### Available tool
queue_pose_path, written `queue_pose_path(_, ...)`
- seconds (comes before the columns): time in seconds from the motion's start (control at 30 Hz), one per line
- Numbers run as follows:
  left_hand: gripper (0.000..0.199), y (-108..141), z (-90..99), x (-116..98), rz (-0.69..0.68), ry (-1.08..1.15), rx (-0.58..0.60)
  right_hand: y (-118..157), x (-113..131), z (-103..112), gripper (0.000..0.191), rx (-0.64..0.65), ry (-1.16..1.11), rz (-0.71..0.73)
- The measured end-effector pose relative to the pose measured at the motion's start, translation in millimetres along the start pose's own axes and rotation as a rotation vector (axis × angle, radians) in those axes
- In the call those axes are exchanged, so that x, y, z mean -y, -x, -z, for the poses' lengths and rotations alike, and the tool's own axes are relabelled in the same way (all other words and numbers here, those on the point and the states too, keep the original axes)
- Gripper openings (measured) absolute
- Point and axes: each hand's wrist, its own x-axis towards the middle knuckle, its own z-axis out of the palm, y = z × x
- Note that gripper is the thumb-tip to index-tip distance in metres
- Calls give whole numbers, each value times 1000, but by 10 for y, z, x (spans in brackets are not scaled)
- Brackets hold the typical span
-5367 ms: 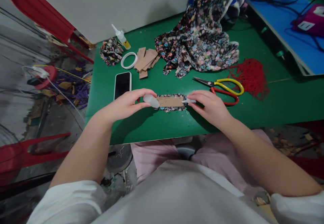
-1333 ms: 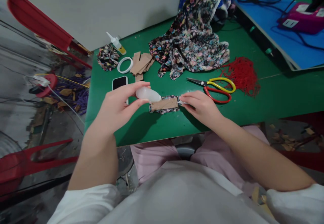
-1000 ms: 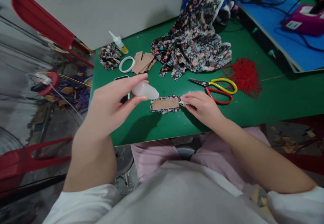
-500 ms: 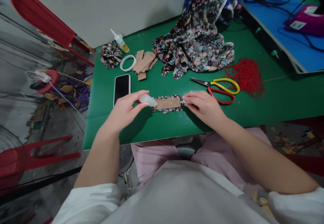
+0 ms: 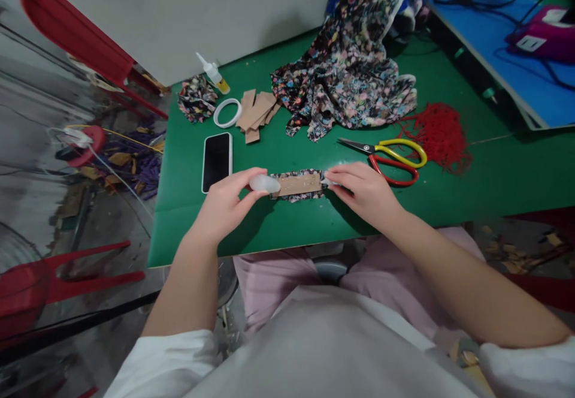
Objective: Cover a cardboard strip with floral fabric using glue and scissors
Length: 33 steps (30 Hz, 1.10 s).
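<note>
A strip of brown cardboard (image 5: pixel 299 184) lies on a slightly larger piece of dark floral fabric (image 5: pixel 300 198) near the table's front edge. My left hand (image 5: pixel 229 201) is closed round a small whitish translucent bottle (image 5: pixel 265 183), tilted over the strip's left end. At the right end, my right hand (image 5: pixel 363 191) pinches a small pale pointed piece (image 5: pixel 329 181), perhaps a cap; its fingers hide most of it. Small shiny specks show on the cardboard. Scissors (image 5: pixel 386 153) with yellow and red handles lie just beyond my right hand.
On the green table (image 5: pixel 188 230) are a phone (image 5: pixel 217 161), a white ring (image 5: pixel 227 113), cardboard strips (image 5: pixel 257 113), a nozzle bottle (image 5: pixel 215 76), crumpled floral cloth (image 5: pixel 350 80) and red threads (image 5: pixel 438 137). A blue board (image 5: pixel 530 74) with cables occupies the back right.
My left hand and the bottle have shifted slightly right, further over the cardboard's left end. My right hand stays almost where it was.
</note>
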Motion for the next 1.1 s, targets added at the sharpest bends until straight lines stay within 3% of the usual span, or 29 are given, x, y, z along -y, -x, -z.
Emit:
queue_pose_path(0.33, 36, 38, -81, 239, 203, 557, -69, 0, 21, -15, 21, 22, 7, -17)
queue_pose_path(0.5, 33, 180, -117, 343, 255, 679, -117, -4, 21, -11, 20, 16, 14, -7)
queue_pose_path(0.9, 40, 277, -203, 398, 201, 1034, -319, 14, 18, -27, 22, 38, -1, -38)
queue_pose_path(1.1, 40, 200, -158, 338, 116, 1062, -476, -21, 60, 35, 20, 26, -28, -67)
